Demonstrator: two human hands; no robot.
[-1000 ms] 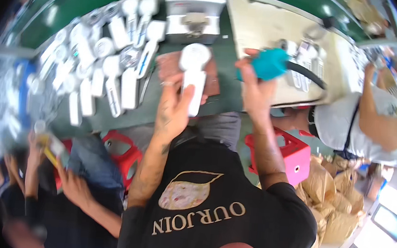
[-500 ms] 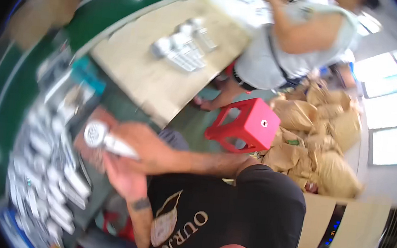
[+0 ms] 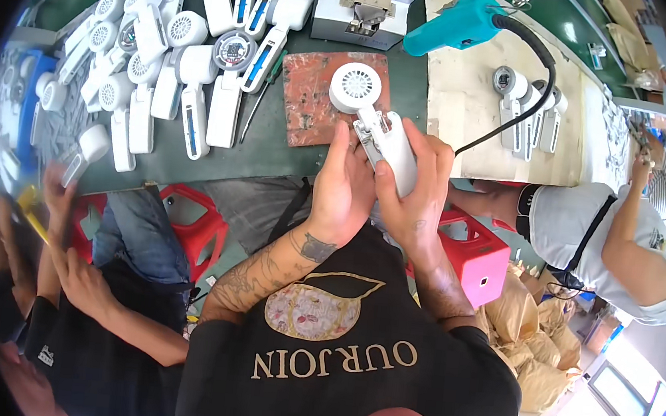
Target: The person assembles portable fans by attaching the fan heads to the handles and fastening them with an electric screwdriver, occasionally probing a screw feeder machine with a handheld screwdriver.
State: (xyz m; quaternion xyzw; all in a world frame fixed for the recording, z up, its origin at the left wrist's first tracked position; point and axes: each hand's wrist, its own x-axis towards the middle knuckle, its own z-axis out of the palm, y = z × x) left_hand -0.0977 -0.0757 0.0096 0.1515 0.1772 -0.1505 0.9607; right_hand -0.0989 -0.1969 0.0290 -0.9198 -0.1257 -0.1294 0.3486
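Note:
A white handheld fan with a round grilled head is between my two hands, over the near edge of a worn reddish-brown board. My right hand has its thumb and fingers closed round the handle. My left hand cups the fan's other side, its thumb beside the hinge below the head and its fingers partly hidden. Metal parts show at that hinge. A teal electric screwdriver with a black cable hangs ahead to the right.
Many white fans crowd the green table at left, with a thin screwdriver beside them. A white box-like fixture stands behind the board. Several fans lie on the beige board at right. Co-workers sit left and stand right; a red stool is nearby.
My view has swung round to face the table. The fan, earlier at left with its handle across my hands, now points head away, with my hands on either side.

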